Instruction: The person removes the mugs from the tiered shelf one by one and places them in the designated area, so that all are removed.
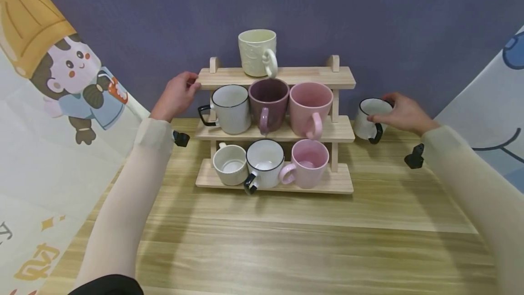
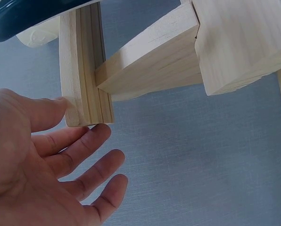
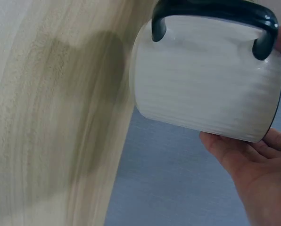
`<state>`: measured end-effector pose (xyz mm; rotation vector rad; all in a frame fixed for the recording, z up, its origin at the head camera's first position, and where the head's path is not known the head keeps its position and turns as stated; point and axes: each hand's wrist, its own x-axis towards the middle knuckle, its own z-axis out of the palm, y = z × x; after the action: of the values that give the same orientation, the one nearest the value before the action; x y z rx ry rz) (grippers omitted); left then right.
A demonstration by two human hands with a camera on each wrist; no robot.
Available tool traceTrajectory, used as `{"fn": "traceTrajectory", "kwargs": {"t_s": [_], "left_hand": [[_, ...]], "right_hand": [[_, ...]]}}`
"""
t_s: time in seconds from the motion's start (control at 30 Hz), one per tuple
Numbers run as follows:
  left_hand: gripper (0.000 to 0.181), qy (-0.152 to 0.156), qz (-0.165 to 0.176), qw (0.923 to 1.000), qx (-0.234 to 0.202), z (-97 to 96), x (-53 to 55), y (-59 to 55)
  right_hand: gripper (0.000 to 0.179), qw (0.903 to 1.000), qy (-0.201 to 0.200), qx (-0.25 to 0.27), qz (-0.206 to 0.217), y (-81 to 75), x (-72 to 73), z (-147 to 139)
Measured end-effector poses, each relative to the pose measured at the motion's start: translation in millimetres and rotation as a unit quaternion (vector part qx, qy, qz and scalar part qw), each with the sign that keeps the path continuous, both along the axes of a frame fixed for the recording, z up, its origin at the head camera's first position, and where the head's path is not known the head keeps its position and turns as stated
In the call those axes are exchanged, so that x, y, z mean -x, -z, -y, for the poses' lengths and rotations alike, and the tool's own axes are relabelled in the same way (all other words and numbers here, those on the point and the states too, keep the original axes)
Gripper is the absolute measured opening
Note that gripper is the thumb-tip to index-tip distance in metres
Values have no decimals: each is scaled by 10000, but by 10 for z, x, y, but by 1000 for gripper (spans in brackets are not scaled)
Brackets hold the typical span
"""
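Observation:
My left hand (image 1: pixel 176 95) holds the left end of the top board of a three-tier wooden rack (image 1: pixel 225 77). In the left wrist view, the thumb lies against one face of the board, the nearest fingertips meet its end, and the other fingers are spread. To the right of the rack, my right hand (image 1: pixel 403 113) grips a white mug (image 1: pixel 362 122) with a black rim and black handle, thumb on one side, fingers on the other. This mug is upright, its handle (image 3: pixel 216 10) turned toward me. Whether its base touches the table cannot be told.
A cream mug (image 1: pixel 255 56) stands on the top tier. The middle tier bears a white mug (image 1: pixel 233 113), a purple mug (image 1: pixel 270 97) and a pink mug (image 1: pixel 304 113). Below stand a small cream cup (image 1: pixel 229 167), a black-rimmed mug (image 1: pixel 266 163) and another pink mug (image 1: pixel 311 167). A blue-grey wall (image 1: pixel 163 26) rises behind.

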<state>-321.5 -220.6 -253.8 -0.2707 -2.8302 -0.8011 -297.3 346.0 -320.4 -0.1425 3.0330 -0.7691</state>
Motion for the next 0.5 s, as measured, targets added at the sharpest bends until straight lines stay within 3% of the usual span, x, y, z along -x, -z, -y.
{"fn": "traceTrajectory", "kwargs": {"t_s": [0.23, 0.5], "left_hand": [[43, -9, -16, 10000, 24, -6, 1, -3], [43, -12, 9, 10000, 50, -10, -11, -8]], "right_hand": [[102, 9999, -31, 85, -55, 133, 72, 4], [109, 9996, 46, 135, 239, 264, 133, -2]]}}
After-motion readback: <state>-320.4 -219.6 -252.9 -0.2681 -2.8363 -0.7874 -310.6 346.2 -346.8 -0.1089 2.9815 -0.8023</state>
